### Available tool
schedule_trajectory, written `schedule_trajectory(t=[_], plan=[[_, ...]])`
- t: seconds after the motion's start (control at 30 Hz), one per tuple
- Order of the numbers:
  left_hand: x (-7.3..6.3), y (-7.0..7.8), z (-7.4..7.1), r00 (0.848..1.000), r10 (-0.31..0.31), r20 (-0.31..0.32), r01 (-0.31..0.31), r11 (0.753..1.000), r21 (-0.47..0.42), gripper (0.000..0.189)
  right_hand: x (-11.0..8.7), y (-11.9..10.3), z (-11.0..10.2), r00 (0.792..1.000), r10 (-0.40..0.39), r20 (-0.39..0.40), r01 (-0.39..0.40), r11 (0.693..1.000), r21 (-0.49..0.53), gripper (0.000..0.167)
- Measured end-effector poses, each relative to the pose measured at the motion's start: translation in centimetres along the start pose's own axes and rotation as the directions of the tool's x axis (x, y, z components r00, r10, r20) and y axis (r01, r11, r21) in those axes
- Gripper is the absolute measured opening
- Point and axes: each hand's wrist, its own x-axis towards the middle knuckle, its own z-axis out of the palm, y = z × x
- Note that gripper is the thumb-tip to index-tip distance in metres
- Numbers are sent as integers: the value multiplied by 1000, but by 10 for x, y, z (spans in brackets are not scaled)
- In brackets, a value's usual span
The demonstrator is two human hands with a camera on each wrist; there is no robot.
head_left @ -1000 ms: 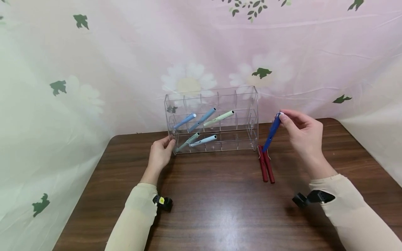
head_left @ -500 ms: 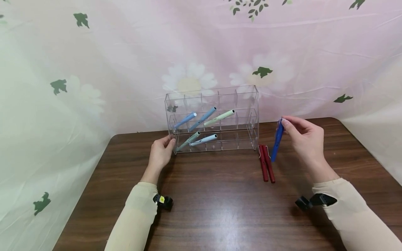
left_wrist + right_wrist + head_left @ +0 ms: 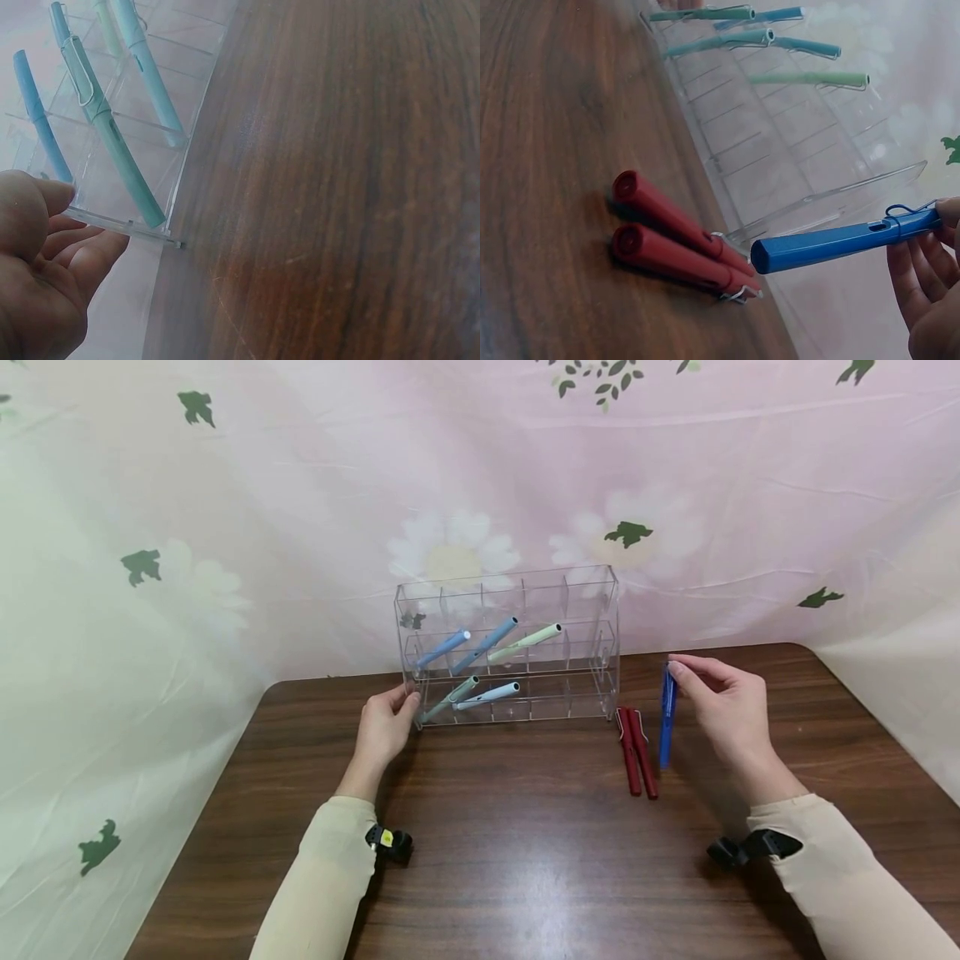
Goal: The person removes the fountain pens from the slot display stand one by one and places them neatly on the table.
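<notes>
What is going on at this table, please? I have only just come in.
A person's right hand is holding a dark blue pen by its clip end, to the right of two red pens that lie side by side on the wooden table. The left hand grips the left end of a clear rack. Five other pens, in blue and green shades, rest slanted in it, three higher and two lower.

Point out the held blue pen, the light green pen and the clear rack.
Blue pen (image 3: 840, 244), right wrist view: barrel, around mid-length.
Light green pen (image 3: 525, 643), head view: around mid-length.
Clear rack (image 3: 550, 707), head view: front wall, lowest tier.
</notes>
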Motion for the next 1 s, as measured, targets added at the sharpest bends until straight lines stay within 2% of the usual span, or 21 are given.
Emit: schedule_trajectory(t=[0.17, 0.5, 0.67, 1.0], plan=[[0, 0, 0, 1000, 7, -2, -7, 1000, -2, 39, 0, 8, -1, 999, -6, 33, 7, 1000, -7, 39], [0, -1, 0, 1000, 16, -7, -16, 1000, 4, 39, 1, 23, -3, 996, 48, 78, -45, 998, -42, 47], [0, -2, 1, 1000, 21, -11, -21, 1000, 5, 39, -1, 25, -3, 993, 47, 109, -40, 997, -62, 47], [0, -2, 1, 1000, 7, -7, -7, 1000, -6, 40, -2, 32, -3, 983, 96, 158, -79, 991, -111, 46]])
